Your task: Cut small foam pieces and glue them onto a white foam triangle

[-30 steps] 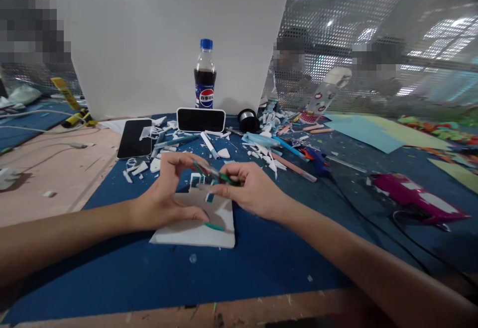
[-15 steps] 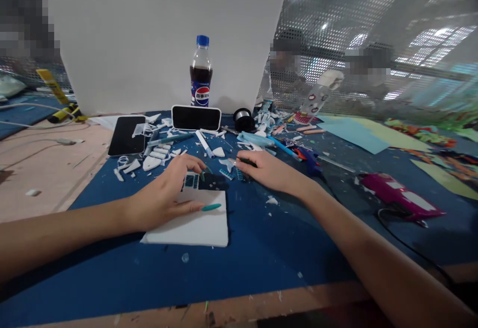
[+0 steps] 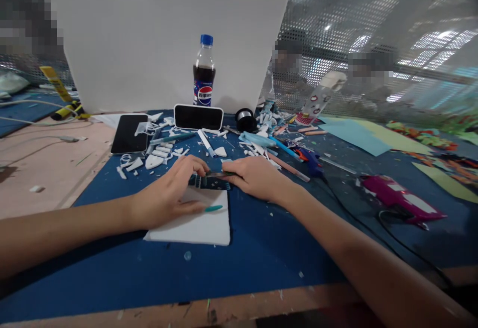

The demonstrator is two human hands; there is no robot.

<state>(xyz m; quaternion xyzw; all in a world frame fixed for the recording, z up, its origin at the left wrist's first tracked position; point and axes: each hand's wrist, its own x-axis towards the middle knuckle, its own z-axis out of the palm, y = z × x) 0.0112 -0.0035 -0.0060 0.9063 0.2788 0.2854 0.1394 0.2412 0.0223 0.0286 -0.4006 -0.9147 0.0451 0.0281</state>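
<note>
My left hand point(image 3: 170, 191) rests on a white board point(image 3: 194, 231), its long-nailed thumb stretched out flat and apart from the bent fingers. Those fingertips reach the board's far edge, beside a small dark piece with teal bars point(image 3: 211, 182). My right hand point(image 3: 259, 176) is closed around a slim pointed metal tool point(image 3: 218, 174); whether it is tweezers or a blade I cannot tell. The tool's tip points left and comes close to the left fingertips, above the dark piece. Part of the dark piece is hidden behind my fingers.
White scraps point(image 3: 155, 161), a black phone point(image 3: 130, 134) and a propped phone point(image 3: 198, 117) lie beyond my hands. Behind stands a cola bottle point(image 3: 204, 71). A wire spool point(image 3: 245, 119), a blue glue gun point(image 3: 312, 161) with a cord, and a magenta pouch point(image 3: 401, 198) are rightward.
My right hand has moved slightly nearer to my left, and the metal tool now reaches across to the left fingertips. My left thumb stays on the board. The view has shifted slightly.
</note>
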